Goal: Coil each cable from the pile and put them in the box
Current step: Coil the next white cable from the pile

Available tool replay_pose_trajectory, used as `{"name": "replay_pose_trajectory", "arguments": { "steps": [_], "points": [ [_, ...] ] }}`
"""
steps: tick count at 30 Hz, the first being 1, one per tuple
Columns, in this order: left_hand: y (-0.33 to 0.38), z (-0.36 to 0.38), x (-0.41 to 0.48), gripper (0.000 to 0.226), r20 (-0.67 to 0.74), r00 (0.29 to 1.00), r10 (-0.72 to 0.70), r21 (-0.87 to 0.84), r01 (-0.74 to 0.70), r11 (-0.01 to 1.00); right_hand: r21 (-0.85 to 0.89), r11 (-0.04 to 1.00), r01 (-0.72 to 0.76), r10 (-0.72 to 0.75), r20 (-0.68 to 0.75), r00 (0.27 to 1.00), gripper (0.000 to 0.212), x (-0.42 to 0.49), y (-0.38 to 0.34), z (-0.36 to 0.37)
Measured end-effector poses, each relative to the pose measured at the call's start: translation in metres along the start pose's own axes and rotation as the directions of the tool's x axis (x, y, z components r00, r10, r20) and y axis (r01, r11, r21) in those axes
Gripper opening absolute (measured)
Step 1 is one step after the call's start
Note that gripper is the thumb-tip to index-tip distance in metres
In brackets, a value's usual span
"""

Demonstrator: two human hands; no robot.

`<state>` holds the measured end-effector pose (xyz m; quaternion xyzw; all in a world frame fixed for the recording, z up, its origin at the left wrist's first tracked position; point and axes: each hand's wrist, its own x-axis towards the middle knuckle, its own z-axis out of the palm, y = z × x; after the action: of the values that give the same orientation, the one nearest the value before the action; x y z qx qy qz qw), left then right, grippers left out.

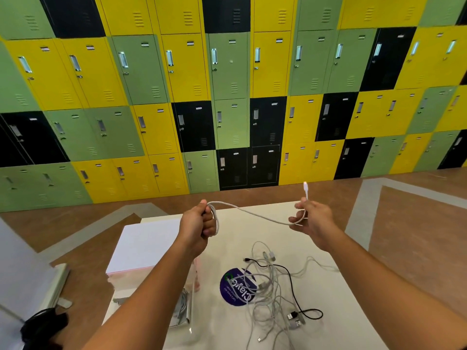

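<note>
Locker wall in yellow, green and black fills the background; below it a pale tabletop carries the work. On its left part stands a clear box, its white lid raised behind it; something grey lies inside, probably coiled cables, too blurred to confirm. Right of the box, a cable pile of white and black leads sprawls over a purple round sticker, tangled. Above the tabletop both hands hold one white cable. Left hand is closed in a fist on a couple of finished loops hanging beside the knuckles. Right hand pinches the free end, fingers loosely curled, the connector sticking up. Risks, by my read: loops spring open if the left fist slackens; the short tail whips loose and undoes the coil on release into the box; the next pull from the pile drags neighbours along, maybe off the tabletop edge.
</note>
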<state>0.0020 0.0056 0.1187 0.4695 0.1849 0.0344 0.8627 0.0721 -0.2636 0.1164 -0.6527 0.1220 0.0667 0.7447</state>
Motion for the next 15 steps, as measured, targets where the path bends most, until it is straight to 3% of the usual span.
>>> {"name": "replay_pose_trajectory", "arguments": {
  "steps": [3,5,8,11,13,15],
  "points": [
    [0.000,0.006,-0.006,0.041,0.102,0.994,-0.040,0.055,0.034,0.998,-0.343,0.934,-0.096,0.066,-0.098,0.993,0.039,0.007,0.011,-0.007],
    [-0.001,0.010,-0.011,0.042,0.183,0.981,-0.061,0.115,0.041,0.993,-0.506,0.861,-0.060,-0.004,-0.125,0.992,0.054,0.003,0.014,-0.003],
    [-0.005,0.018,-0.018,0.043,0.274,0.955,-0.110,0.183,0.061,0.981,-0.509,0.833,0.216,-0.171,0.133,0.976,0.048,-0.015,0.008,0.015],
    [-0.009,0.025,-0.021,0.043,0.331,0.933,-0.142,0.208,0.074,0.975,-0.449,0.792,0.414,-0.164,0.497,0.852,0.028,-0.042,-0.005,0.041],
    [-0.010,0.030,-0.023,0.043,0.362,0.920,-0.150,0.207,0.078,0.975,-0.376,0.791,0.483,-0.187,0.602,0.776,0.020,-0.050,-0.009,0.052],
    [-0.010,0.032,-0.025,0.043,0.378,0.913,-0.153,0.193,0.084,0.977,-0.323,0.795,0.513,-0.251,0.595,0.764,0.016,-0.053,-0.012,0.057]
  ]
}}
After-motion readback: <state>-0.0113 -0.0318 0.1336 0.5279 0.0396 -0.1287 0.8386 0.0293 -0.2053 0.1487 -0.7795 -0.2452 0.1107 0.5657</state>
